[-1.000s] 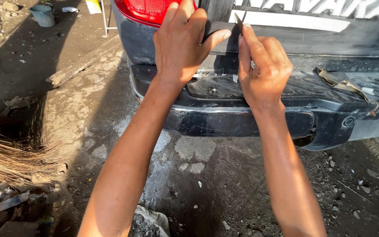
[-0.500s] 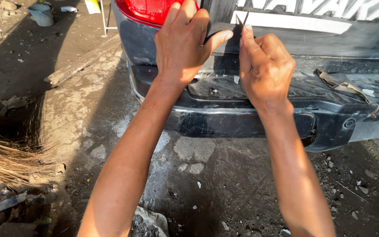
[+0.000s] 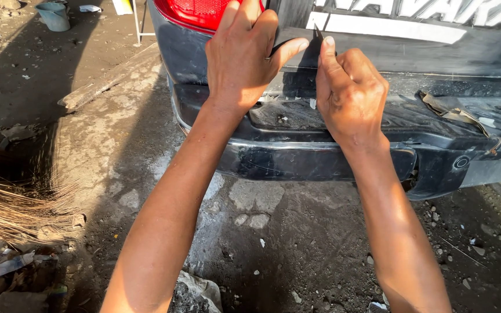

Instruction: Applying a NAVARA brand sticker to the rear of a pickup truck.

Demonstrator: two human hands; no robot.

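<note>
The back of a dark pickup fills the top of the head view, with its tailgate (image 3: 436, 58) above a black rear bumper (image 3: 320, 156). My left hand (image 3: 244, 55) presses flat on the tailgate's left edge beside the red tail light (image 3: 195, 11), thumb stretched right. My right hand (image 3: 349, 93) is curled around a thin dark blade (image 3: 318, 32), its tip held against the tailgate just right of my left thumb. Most of the blade is hidden in my fist.
A torn strip of tape (image 3: 453, 113) lies on the bumper step at right. A wooden plank (image 3: 102, 84) rests on the dirt at left, a straw broom (image 3: 13, 208) at lower left, a grey bucket (image 3: 53, 14) at top left. Rubble litters the ground.
My right hand has closed tighter around the blade and shifted slightly along the tailgate edge. The left hand stays pressed in the same spot.
</note>
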